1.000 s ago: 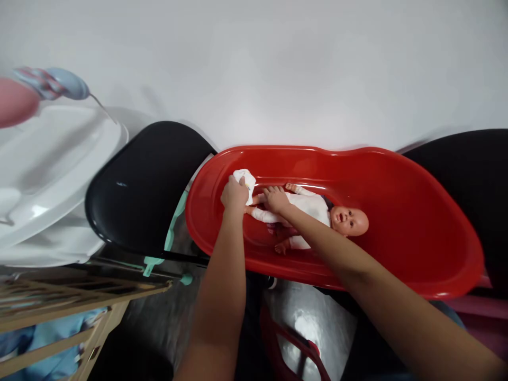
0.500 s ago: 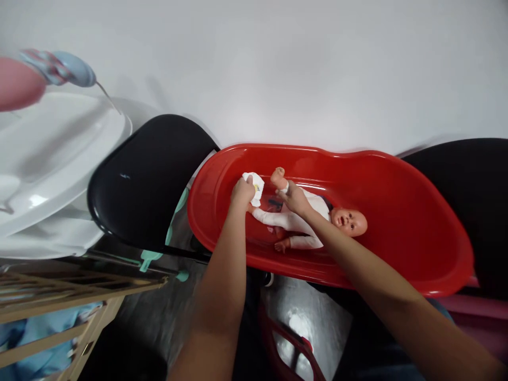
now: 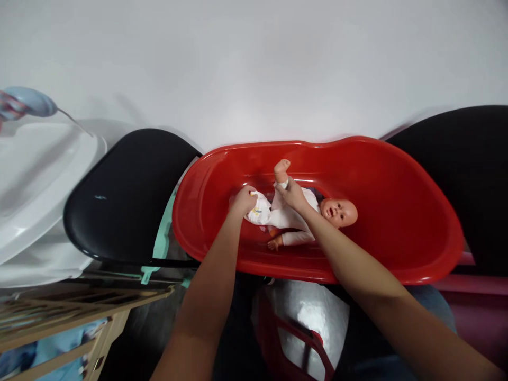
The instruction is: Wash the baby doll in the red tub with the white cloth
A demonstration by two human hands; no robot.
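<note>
A baby doll [image 3: 286, 218] in white clothing lies on its back inside a red baby bathtub [image 3: 397, 211], its head to the right. My left hand [image 3: 243, 201] is closed on a small white baby garment [image 3: 260, 209] with a yellow print. This garment now covers the end of the doll's nearer leg, and that foot is hidden. With my right hand [image 3: 294, 194] I grip the doll's other leg near the ankle, holding it raised with the bare foot [image 3: 282, 165] pointing up. A dark patch shows beside the doll's shoulder.
Black chair seats stand left [image 3: 127, 196] and right [image 3: 456, 159] of the tub. A white basin [image 3: 39, 169] is at the far left, below a blurred blue-and-pink object [image 3: 32, 101]. A wooden crib [image 3: 107, 333] stands lower left. Behind the tub rises a white wall [image 3: 254, 69].
My left hand has brought the white garment down onto the doll's nearer foot, which was bare before. My right hand still holds the other leg. The view has shifted slightly.
</note>
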